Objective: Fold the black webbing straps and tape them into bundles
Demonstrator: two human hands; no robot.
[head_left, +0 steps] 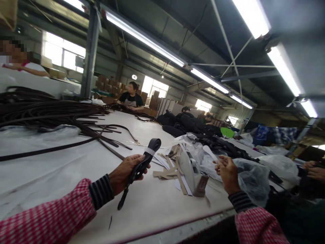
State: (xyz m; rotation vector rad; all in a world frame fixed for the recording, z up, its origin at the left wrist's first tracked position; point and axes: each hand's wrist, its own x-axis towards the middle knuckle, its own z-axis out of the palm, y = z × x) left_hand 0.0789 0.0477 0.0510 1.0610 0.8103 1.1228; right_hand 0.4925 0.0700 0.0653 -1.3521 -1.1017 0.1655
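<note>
My left hand (pixel 123 174) is closed around a coiled black belt (pixel 139 169), raised above the white table. A pale band (pixel 150 151) wraps the coil near its upper end, and one loose end hangs below my fingers. On the right, my right hand (pixel 228 172) pinches a short whitish strip (pixel 210 151) between thumb and fingers. Between the two hands stands what looks like a grey tape dispenser (pixel 201 185). Beige and white strips (pixel 169 171) lie scattered on its left side.
Many long dark straps (pixel 48 110) are heaped at the left of the table (pixel 101 217). Clear plastic bags (pixel 254 179) and black goods (pixel 193 123) crowd the right side. A co-worker (pixel 131 98) is across the table; another person's hand (pixel 315 171) shows at far right.
</note>
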